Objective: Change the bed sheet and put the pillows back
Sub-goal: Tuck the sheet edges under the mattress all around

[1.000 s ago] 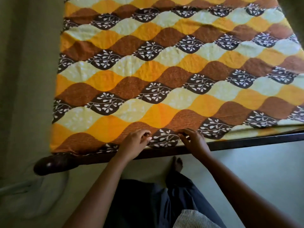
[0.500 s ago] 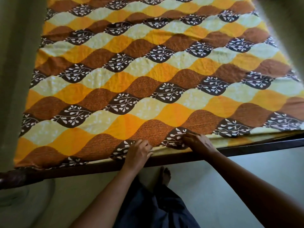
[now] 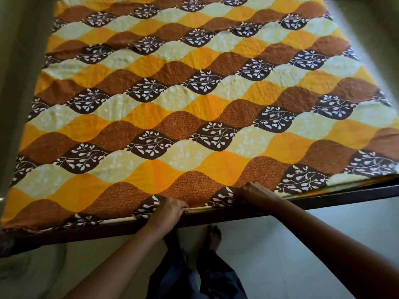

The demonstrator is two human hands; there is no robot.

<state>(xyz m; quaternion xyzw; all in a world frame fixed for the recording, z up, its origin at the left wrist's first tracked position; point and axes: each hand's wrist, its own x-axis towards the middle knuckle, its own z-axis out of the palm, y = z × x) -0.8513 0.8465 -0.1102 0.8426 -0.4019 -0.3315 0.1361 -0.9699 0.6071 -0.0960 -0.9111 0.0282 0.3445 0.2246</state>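
Right now the bed sheet (image 3: 194, 104) lies spread flat over the bed. L hand (image 3: 170, 209) fingers curl round its near hem, prob. to tuck it by the frame (image 3: 323, 199). R hand (image 3: 252, 194) fingers bend onto the hem beside it; pinch vs press, can't tell.

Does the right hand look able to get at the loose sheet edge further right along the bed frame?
Probably yes. The right hand rests on the bed sheet at the near edge, and nothing lies between it and the loose edge along the bed frame; a sideways slide should do.
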